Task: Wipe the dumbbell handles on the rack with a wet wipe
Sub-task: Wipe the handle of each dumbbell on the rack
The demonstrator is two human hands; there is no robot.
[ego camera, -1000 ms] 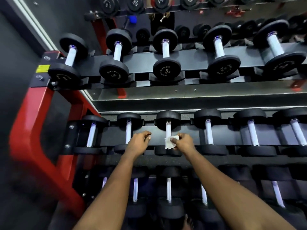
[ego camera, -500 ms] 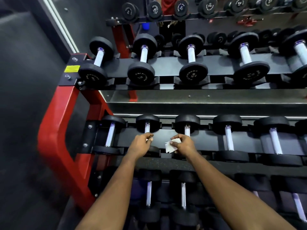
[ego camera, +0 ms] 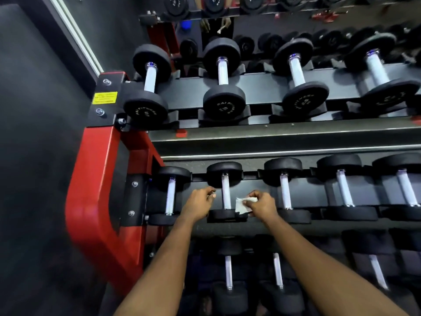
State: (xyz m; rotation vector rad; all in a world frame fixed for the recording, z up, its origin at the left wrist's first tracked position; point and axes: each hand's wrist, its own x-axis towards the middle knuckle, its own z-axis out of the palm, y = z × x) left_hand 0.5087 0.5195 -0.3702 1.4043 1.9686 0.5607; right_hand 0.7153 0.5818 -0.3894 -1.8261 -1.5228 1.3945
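Observation:
A three-tier dumbbell rack (ego camera: 284, 142) holds black dumbbells with silver handles. On the middle tier, the second dumbbell handle (ego camera: 226, 192) from the left stands between my two hands. My right hand (ego camera: 262, 205) pinches a crumpled white wet wipe (ego camera: 243, 205) just right of that handle, over the dumbbell's near head. My left hand (ego camera: 199, 205) hovers just left of the handle with its fingers loosely curled and nothing in it. The leftmost middle-tier handle (ego camera: 170, 196) is uncovered.
The rack's red side frame (ego camera: 95, 201) rises on the left beside a dark wall. The top tier carries several larger dumbbells (ego camera: 224, 87); the bottom tier shows more handles (ego camera: 228, 272) between my forearms. A mirror behind reflects other weights.
The view has swung left along the rack. Both hands shifted left from the third middle-tier dumbbell to the second; the right hand still pinches the wipe.

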